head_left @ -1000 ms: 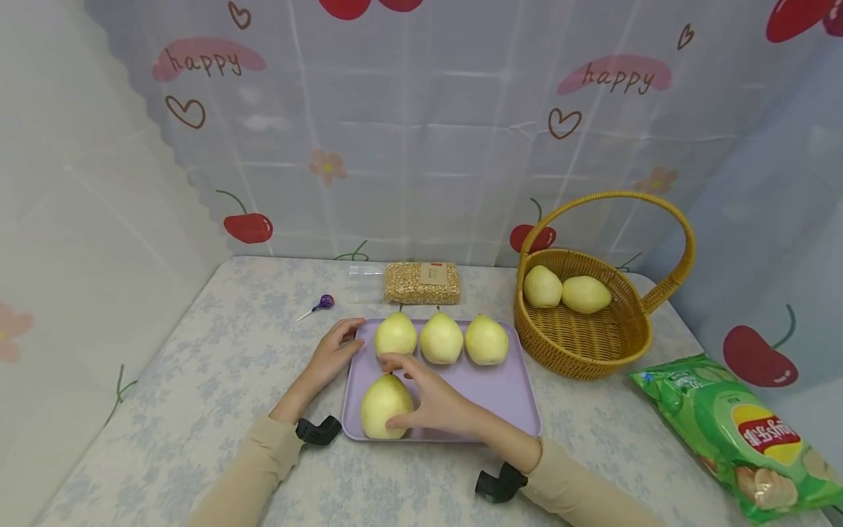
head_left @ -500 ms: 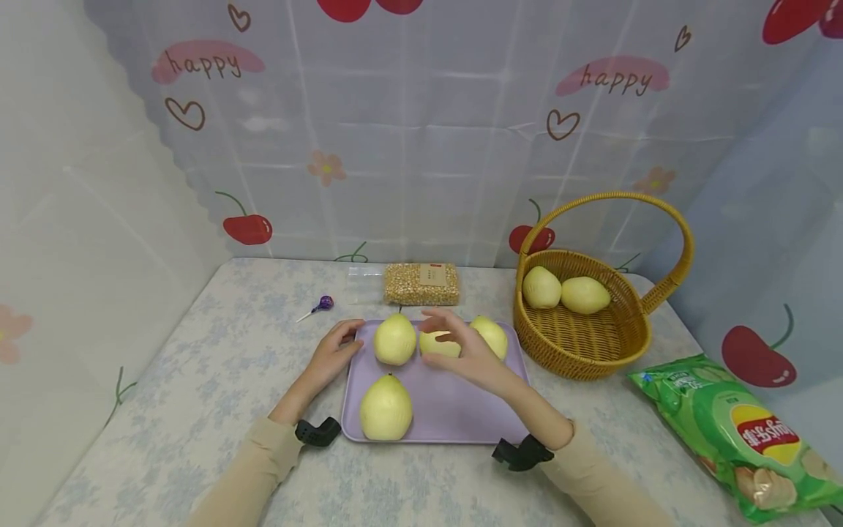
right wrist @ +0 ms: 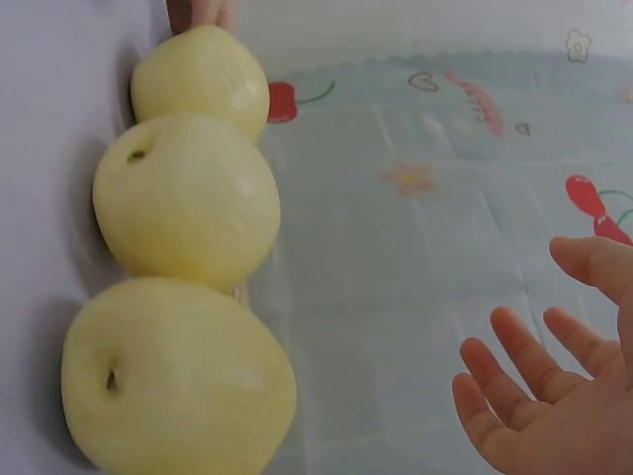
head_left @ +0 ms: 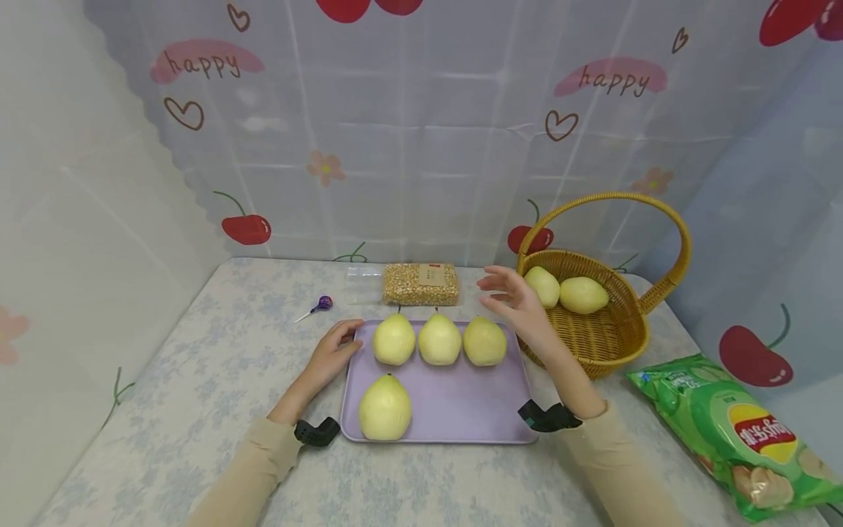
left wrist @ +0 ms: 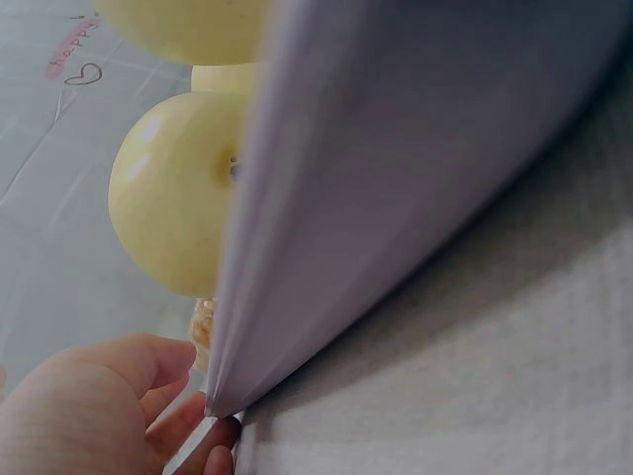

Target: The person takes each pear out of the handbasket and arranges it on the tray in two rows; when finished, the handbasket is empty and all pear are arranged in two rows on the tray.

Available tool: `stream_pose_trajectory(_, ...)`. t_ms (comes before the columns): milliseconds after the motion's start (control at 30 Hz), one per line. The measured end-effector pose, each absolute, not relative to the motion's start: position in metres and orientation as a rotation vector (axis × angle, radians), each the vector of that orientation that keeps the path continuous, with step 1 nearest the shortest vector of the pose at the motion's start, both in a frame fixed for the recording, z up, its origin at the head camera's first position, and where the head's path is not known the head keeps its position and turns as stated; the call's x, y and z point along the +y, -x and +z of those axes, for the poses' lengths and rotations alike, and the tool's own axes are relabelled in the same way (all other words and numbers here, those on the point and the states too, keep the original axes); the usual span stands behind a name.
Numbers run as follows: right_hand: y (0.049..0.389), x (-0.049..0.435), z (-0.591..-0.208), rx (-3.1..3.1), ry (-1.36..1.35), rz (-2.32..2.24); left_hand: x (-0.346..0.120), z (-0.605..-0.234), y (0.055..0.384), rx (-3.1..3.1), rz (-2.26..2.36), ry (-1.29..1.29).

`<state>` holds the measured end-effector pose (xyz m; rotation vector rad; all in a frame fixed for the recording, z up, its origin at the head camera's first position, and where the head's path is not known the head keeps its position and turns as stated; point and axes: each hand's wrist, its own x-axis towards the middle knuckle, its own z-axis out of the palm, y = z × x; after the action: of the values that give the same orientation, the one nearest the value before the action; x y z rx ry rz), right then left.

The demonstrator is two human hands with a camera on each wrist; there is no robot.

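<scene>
A lilac tray [head_left: 454, 399] lies on the table. Along its far side stand three pale yellow pears, the left [head_left: 394, 339], the middle [head_left: 440, 339] and the right [head_left: 484, 341]. Another pear [head_left: 385, 408] sits at its near left. My left hand [head_left: 334, 353] holds the tray's far left corner, thumb on one side of the rim and fingers on the other in the left wrist view. My right hand [head_left: 523, 311] is empty, fingers spread and loosely bent, raised between the tray and the wicker basket [head_left: 586, 366]. Two pears [head_left: 584, 295] lie inside the basket, one partly behind my hand.
A clear bag of corn kernels [head_left: 419, 284] lies behind the tray. To its left is a purple lollipop [head_left: 323, 303]. A green bag of chips [head_left: 737, 439] lies at the right edge. A printed curtain [head_left: 421, 146] closes off the back.
My right hand has left the near-left pear, which now stands on the tray, and moved across the far row to the basket's left side. The left hand has stayed at the tray corner.
</scene>
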<state>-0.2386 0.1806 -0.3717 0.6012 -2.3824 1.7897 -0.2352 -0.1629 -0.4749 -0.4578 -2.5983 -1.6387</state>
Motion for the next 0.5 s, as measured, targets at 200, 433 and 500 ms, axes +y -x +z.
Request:
stream_pose_trajectory(200, 0.251, 0.211, -0.371, -2.315, -0.493, 1.784, -0.168, -0.497, 0.247, -2.603, -1.616, 0.435)
stream_pose_trajectory(433, 0.272, 0.244, -0.364, -2.291, -0.319, 1.732, -0.169, -0.497, 0.247, -2.604, -1.630, 0.442)
stream_pose_trajectory(500, 0.277, 0.252, -0.362, -2.293, -0.275, 1.745, -0.168, -0.497, 0.247, -2.597, -1.635, 0.443)
